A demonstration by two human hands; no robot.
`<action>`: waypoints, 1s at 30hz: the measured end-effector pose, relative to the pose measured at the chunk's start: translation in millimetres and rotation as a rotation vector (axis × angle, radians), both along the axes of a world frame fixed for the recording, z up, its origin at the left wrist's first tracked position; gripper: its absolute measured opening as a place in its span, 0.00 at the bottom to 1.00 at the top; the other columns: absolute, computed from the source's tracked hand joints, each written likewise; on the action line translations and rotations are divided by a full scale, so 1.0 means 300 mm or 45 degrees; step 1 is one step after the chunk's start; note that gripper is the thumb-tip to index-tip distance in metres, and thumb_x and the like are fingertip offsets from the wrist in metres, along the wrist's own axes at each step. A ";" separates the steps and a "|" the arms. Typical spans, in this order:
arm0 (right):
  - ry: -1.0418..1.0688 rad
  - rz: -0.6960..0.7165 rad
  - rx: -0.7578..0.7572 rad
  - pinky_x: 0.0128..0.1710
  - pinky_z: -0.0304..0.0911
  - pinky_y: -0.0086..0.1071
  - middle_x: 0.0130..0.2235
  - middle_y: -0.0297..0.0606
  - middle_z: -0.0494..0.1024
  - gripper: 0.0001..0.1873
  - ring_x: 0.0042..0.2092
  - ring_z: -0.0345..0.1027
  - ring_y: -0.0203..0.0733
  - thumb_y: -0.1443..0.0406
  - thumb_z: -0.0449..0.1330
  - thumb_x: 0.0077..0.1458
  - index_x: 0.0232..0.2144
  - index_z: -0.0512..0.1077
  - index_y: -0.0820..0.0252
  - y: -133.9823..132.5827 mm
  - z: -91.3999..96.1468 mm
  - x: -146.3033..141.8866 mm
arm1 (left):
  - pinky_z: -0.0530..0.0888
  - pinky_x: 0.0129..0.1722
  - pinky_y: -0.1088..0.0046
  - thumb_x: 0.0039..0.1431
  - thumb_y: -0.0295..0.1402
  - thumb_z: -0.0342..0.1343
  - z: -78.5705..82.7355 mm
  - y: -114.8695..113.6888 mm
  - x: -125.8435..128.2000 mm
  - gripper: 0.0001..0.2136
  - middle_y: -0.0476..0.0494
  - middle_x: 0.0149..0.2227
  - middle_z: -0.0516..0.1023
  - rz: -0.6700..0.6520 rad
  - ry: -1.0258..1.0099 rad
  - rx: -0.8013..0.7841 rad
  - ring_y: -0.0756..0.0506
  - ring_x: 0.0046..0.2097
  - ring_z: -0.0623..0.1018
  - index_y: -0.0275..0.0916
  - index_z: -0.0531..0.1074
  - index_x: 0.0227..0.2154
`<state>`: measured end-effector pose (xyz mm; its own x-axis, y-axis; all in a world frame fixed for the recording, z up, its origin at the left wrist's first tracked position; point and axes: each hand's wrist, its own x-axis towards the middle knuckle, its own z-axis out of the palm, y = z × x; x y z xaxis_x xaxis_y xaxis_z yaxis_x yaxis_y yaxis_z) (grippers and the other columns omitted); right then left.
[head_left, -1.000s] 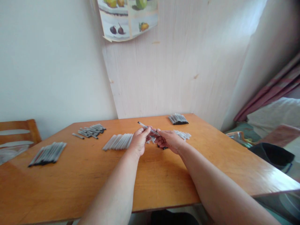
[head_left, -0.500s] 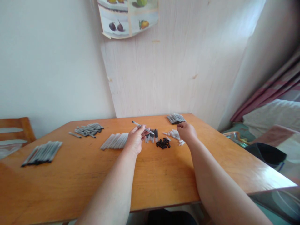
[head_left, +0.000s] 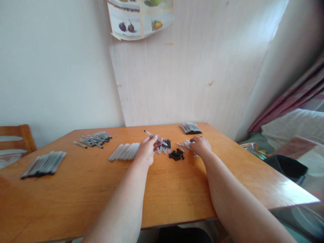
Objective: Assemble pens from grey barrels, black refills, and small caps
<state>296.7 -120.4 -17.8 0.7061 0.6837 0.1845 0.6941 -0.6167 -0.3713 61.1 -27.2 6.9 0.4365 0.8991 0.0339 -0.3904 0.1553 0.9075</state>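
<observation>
My left hand (head_left: 147, 148) is closed around a clear-barrelled pen (head_left: 149, 133). The pen slants down to the right, its black end at the upper left and its bare writing tip at the lower right. My right hand (head_left: 201, 146) is at the small heap of whitish translucent pen caps (head_left: 186, 144), fingers bent down into it; whatever they pinch is hidden. Between the hands lie a pile of small black plugs (head_left: 176, 154) and a row of dark-filled refills (head_left: 169, 144). Just left of my left hand is a row of clear empty-looking barrels (head_left: 123, 152).
Pens with black ends lie in bundles at the back right (head_left: 190, 128), back left (head_left: 95, 139) and left (head_left: 45, 164) of the wooden table (head_left: 162, 195). A chair (head_left: 26, 138) stands at the left, a dark bin (head_left: 288, 168) beyond the right edge.
My right hand has shifted slightly left and down, from beside the back-right pen bundle onto the cap heap. My left hand keeps the pen in nearly the same place.
</observation>
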 end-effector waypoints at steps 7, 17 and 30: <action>0.003 0.019 -0.004 0.43 0.61 0.36 0.46 0.47 0.72 0.17 0.47 0.66 0.50 0.66 0.56 0.49 0.41 0.77 0.54 0.003 -0.008 0.010 | 0.62 0.25 0.79 0.49 0.37 0.62 0.004 -0.003 0.001 0.12 0.42 0.32 0.80 -0.001 0.012 0.000 0.49 0.32 0.79 0.37 0.71 0.34; 0.001 0.040 -0.012 0.42 0.61 0.37 0.44 0.48 0.73 0.15 0.45 0.67 0.50 0.65 0.58 0.48 0.39 0.78 0.54 0.006 -0.025 0.030 | 0.62 0.25 0.79 0.49 0.37 0.62 -0.004 0.003 0.002 0.11 0.42 0.31 0.80 -0.001 0.006 0.003 0.49 0.31 0.78 0.37 0.71 0.34; -0.025 0.094 0.164 0.33 0.57 0.34 0.34 0.46 0.76 0.09 0.37 0.68 0.47 0.64 0.58 0.46 0.30 0.76 0.59 -0.002 0.018 -0.005 | 0.61 0.23 0.80 0.50 0.37 0.61 0.002 0.003 0.004 0.10 0.42 0.31 0.80 0.006 -0.002 0.004 0.49 0.30 0.78 0.37 0.71 0.33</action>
